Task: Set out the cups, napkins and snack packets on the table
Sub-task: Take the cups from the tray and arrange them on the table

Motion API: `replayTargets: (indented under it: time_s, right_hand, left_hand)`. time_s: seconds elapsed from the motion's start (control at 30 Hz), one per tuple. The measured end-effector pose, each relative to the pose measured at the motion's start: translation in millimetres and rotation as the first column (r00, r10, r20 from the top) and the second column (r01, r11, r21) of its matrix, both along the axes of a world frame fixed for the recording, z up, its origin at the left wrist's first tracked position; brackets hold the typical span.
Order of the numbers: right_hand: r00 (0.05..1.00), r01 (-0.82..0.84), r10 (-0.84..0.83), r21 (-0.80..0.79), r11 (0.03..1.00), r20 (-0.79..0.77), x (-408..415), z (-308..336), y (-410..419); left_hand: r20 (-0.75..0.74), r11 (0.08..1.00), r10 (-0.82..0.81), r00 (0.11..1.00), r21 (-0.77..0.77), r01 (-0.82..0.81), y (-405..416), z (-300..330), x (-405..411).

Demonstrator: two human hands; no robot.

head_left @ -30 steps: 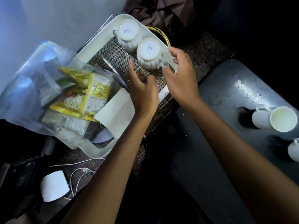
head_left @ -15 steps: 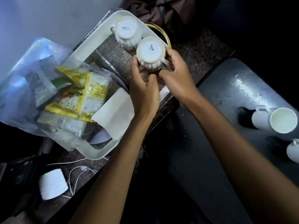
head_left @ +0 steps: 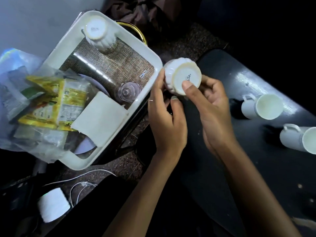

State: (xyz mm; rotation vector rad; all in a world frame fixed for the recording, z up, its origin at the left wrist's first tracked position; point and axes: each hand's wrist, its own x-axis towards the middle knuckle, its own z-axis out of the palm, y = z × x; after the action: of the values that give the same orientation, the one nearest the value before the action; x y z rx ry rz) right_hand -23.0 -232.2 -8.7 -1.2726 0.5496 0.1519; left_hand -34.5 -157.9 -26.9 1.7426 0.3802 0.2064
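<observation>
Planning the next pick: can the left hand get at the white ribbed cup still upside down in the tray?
Probably not yet. The left hand and the right hand both hold another white ribbed cup. Nothing covers the upside-down cup in the white tray.

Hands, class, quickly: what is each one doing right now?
Left hand: closed on the side of the upside-down white cup.
Right hand: holding the same cup, thumb on its base.
</observation>
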Motion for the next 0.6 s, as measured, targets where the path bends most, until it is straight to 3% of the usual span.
replayTargets:
  time_s: [0.33,0.5,0.6]
  right_hand:
    - [0.971,0.145,-0.149,-0.035,0.989,-0.185,-43,-13,-75]
    - [0.954,0.112,-0.046,0.210,0.971,-0.296,-74,-30,-112]
    - [0.956,0.109,-0.017,0.301,0.947,-0.293,-93,-39,-126]
  left_hand:
    - [0.083,0.931,-0.321,0.944,0.212,0.298,-51,-17,-49]
    - [0.031,0.914,-0.389,0.921,0.134,0.382,-67,-30,-66]
    - [-0.104,0.933,-0.355,0.929,0.025,0.359,-74,-30,-72]
